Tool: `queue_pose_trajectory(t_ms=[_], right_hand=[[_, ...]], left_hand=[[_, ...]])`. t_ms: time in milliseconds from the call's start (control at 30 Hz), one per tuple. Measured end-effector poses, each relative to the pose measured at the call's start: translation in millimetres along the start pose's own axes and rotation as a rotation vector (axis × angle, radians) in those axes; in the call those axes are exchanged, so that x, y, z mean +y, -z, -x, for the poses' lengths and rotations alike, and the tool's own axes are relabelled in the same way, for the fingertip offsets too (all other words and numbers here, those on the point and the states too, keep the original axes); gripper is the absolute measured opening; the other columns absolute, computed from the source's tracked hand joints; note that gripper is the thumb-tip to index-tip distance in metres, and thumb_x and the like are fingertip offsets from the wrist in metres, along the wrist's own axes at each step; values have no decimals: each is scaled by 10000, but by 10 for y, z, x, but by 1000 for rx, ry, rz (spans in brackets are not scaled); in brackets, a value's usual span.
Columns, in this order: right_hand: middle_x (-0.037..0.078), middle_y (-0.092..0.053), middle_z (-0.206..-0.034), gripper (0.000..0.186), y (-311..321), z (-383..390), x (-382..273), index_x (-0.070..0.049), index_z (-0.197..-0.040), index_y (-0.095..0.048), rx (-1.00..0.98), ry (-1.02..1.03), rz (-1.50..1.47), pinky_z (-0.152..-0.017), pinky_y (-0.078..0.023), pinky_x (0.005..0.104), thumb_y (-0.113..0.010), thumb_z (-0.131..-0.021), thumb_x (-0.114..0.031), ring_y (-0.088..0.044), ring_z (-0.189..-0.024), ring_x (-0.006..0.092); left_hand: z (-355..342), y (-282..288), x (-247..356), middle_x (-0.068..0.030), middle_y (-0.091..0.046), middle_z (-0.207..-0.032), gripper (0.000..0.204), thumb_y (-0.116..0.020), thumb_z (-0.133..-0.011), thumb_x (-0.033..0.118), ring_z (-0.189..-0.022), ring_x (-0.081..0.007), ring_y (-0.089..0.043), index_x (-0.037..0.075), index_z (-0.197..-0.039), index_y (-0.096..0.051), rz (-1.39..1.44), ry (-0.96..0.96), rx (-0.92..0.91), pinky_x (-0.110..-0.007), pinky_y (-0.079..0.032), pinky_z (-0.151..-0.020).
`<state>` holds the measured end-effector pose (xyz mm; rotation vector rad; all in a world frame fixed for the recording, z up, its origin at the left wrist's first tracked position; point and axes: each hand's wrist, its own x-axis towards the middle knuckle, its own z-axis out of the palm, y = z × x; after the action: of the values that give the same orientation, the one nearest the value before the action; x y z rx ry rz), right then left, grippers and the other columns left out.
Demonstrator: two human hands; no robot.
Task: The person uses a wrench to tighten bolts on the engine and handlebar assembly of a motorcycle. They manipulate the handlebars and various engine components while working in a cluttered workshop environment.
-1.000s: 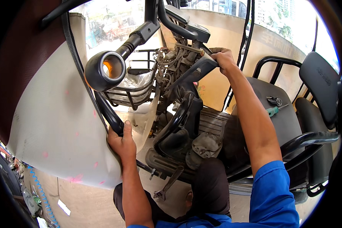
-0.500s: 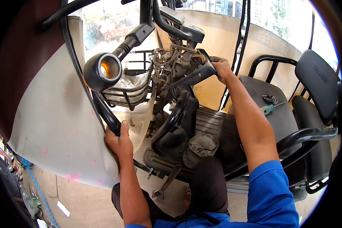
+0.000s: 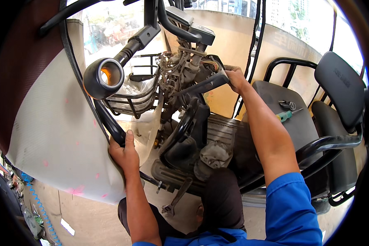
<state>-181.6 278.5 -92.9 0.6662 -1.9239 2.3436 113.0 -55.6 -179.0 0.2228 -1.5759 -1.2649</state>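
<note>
My left hand (image 3: 126, 155) is wrapped round a curved black tube (image 3: 110, 123) at the edge of the pale cover sheet, thumb pointing up. Across the vehicle, my right hand (image 3: 235, 78) grips the right end of a dark plastic panel (image 3: 205, 85); some of its fingers are hidden behind it. The panel tilts across the steering column, its left end beside a bundle of exposed, dusty wires (image 3: 178, 67). Above the wires are the handlebar and a boxy instrument unit (image 3: 201, 33).
A teal-handled screwdriver (image 3: 289, 115) and keys (image 3: 288, 105) lie on the grey seat (image 3: 270, 96). An adjustable wrench (image 3: 177, 197) rests by the footboard near my knee. A wire basket (image 3: 133, 104) sits in front; a round black cylinder (image 3: 104, 78) juts out left.
The whole view has shifted slightly, so the vehicle appears a little farther left. Both hands keep their holds, and the panel stays at much the same place by the column.
</note>
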Motion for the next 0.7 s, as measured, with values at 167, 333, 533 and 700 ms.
queue_pose_trajectory(t_ms=[167, 333, 533, 700], right_hand=[[139, -715, -894, 247, -69, -7, -126, 124, -1051, -681, -10, 17, 72, -662, -554, 274, -581, -847, 28, -682, -709, 177], [145, -707, -870, 274, -162, -33, -227, 127, -1050, -682, 15, 26, 75, -626, -547, 290, -579, -819, 21, -670, -682, 180], [109, -700, -812, 221, -278, -129, -363, 115, -962, -718, 48, 90, 213, -636, -491, 290, -622, -789, 16, -623, -665, 154], [113, -704, -817, 222, -435, -59, -460, 106, -986, -717, 53, 33, 285, -612, -500, 294, -647, -790, 29, -626, -656, 155]], left_hand=[[0, -14, 22, 7, -509, -619, 232, -696, -906, 151, -547, -93, -461, 27, -781, -544, -1, -6, -1, -264, -378, -541], [7, -10, 29, 4, -512, -622, 233, -695, -907, 154, -549, -96, -465, 25, -781, -546, 2, 14, 9, -266, -382, -541], [1, -22, -9, 2, -517, -625, 220, -692, -906, 148, -553, -95, -471, 21, -791, -555, -12, -15, 20, -263, -383, -541], [13, 15, -5, 3, -532, -662, 225, -713, -898, 162, -587, -98, -472, 4, -827, -571, -5, 28, 19, -267, -395, -568]])
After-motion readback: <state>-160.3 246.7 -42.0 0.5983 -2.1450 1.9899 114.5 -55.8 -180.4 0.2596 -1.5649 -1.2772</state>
